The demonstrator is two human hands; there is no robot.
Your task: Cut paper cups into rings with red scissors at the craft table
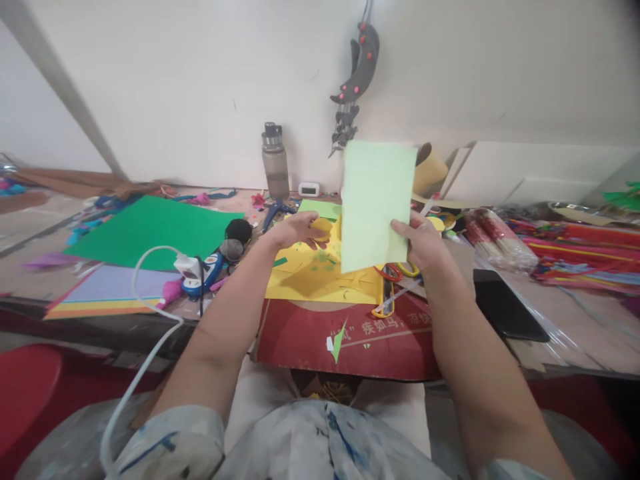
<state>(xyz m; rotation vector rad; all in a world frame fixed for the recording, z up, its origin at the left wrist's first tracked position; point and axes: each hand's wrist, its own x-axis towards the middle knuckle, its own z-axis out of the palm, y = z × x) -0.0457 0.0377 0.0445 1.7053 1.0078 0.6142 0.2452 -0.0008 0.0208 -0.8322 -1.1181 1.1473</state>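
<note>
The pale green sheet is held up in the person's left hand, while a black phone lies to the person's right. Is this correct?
Not fully: the head view shows the pale green sheet held up in the right hand, not the left hand. The black phone does lie to the person's right.
</note>
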